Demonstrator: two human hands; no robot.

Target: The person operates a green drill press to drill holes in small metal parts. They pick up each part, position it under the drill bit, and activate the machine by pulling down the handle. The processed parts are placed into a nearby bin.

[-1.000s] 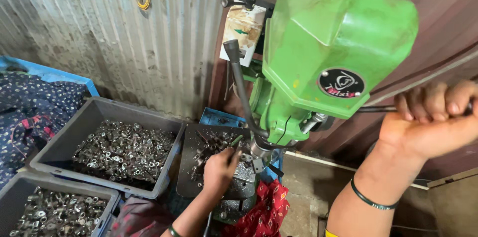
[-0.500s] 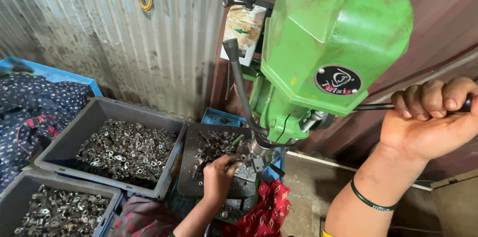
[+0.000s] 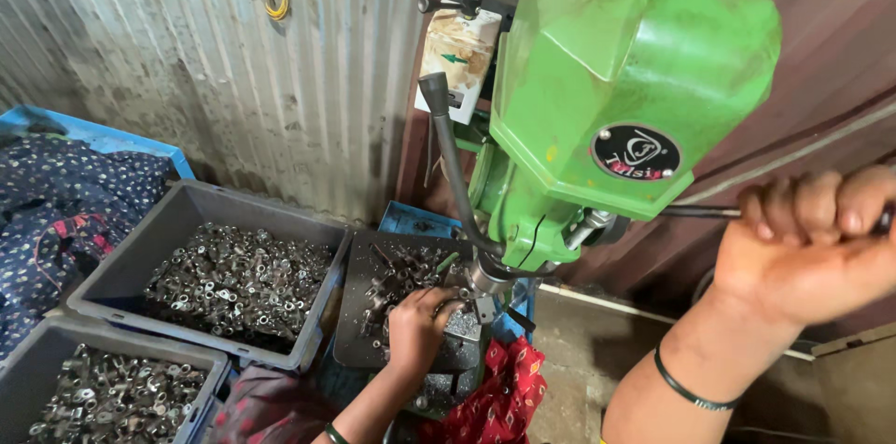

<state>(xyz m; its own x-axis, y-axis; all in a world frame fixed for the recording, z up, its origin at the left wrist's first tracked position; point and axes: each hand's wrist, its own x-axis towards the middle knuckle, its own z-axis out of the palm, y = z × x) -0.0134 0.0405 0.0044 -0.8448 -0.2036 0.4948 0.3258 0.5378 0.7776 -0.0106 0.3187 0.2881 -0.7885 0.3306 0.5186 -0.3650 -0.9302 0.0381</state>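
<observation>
Since a second ago, the left hand [image 3: 420,327] has slid closer under the green drill press [image 3: 625,98], fingers pinching a small metal part [image 3: 446,299] there. The right hand [image 3: 812,253] stays clamped on the thin steel lever [image 3: 700,212]. Grey plastic bins [image 3: 201,211] of shiny metal pieces sit left of the left hand.

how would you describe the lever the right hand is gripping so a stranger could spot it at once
Start at the big green drill press. A thin dark rod, the lever, sticks out sideways from its lower right side into the right hand. Unlike the other black handle that rises on the machine's left, this one lies level and is gripped.
</observation>
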